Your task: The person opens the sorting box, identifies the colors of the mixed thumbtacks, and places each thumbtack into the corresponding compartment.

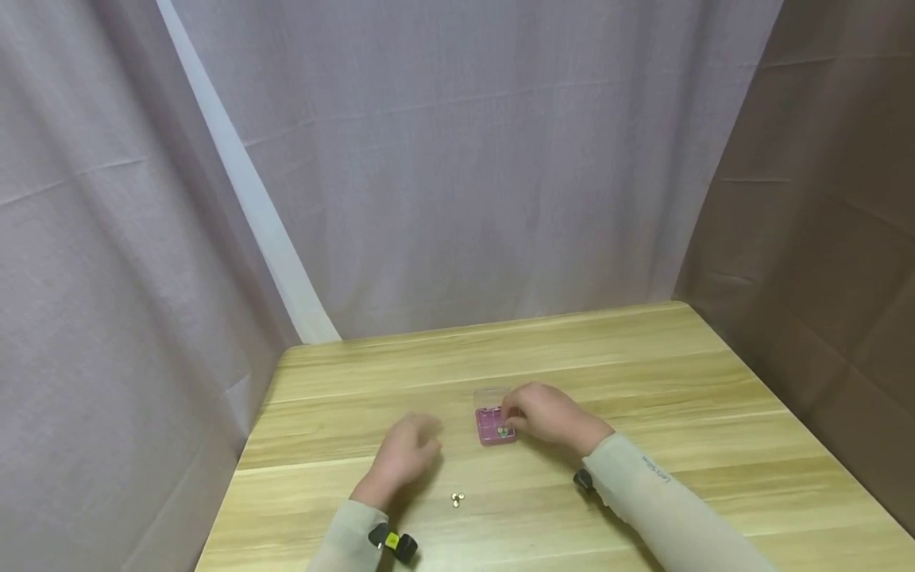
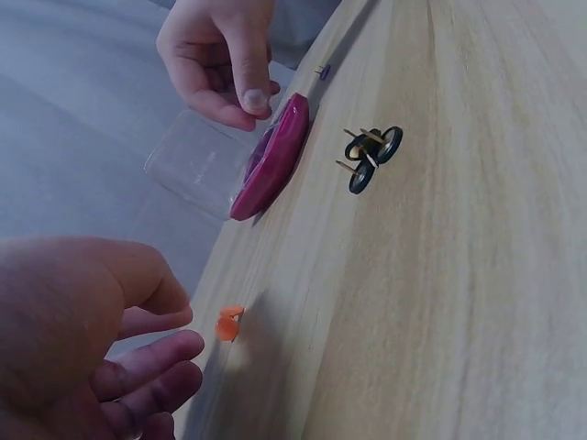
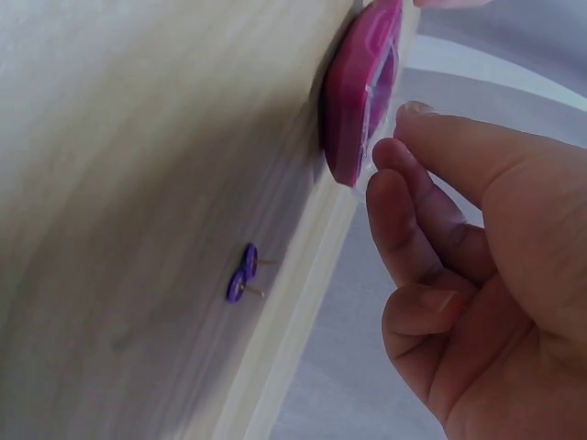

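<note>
A small pink box (image 1: 486, 439) with inner dividers lies on the table, its clear lid (image 2: 197, 165) swung back. Small greenish pieces (image 1: 503, 432) show inside it. Over the box's right side is my right hand (image 1: 546, 415), thumb and forefinger tips close together at the rim; nothing shows between them. My left hand (image 1: 402, 454), blurred in the head view, hovers left of the box with loosely bent fingers and holds nothing visible. Near its fingertips in the left wrist view lie orange thumbtacks (image 2: 227, 328).
Three dark-rimmed thumbtacks (image 2: 367, 156) lie pins up in front of the box, looking gold in the head view. Two purple thumbtacks (image 3: 241, 280) lie to the box's right. Curtains (image 1: 486, 175) surround the wooden table (image 1: 343, 373).
</note>
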`<action>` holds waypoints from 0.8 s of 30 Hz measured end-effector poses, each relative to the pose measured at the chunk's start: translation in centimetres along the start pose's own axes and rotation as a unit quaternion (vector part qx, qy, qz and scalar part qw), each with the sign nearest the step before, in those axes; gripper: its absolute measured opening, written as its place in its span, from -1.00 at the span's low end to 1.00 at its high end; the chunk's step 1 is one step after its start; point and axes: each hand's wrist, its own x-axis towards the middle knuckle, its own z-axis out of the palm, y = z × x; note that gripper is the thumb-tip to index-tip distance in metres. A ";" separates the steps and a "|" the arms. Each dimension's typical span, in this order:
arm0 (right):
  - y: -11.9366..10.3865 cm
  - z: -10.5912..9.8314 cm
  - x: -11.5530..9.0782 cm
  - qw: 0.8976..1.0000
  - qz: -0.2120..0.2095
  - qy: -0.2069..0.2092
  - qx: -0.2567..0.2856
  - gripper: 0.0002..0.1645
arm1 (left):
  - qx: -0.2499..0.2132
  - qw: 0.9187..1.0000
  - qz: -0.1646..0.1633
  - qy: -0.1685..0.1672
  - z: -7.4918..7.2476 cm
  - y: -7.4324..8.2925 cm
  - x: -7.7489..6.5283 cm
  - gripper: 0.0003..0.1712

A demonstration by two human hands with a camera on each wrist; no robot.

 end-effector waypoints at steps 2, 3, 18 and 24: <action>0.2 -0.2 -0.1 1.000 0.006 0.004 0.003 -0.92 | 0.002 1.000 0.000 0.001 -0.1 0.1 0.0 -0.57; 0.2 -0.3 -0.2 1.000 0.009 0.005 0.003 -0.91 | 0.005 1.000 0.000 0.002 -0.1 0.1 0.0 -0.57; 1.0 -1.6 -1.7 0.999 0.033 0.014 -0.004 -0.91 | 0.006 1.000 0.003 -0.001 0.0 -0.1 -0.1 -0.58; 1.1 -1.7 -2.3 0.999 0.038 0.017 -0.008 -0.89 | 0.015 1.000 0.008 -0.005 -0.3 0.4 -0.4 -0.61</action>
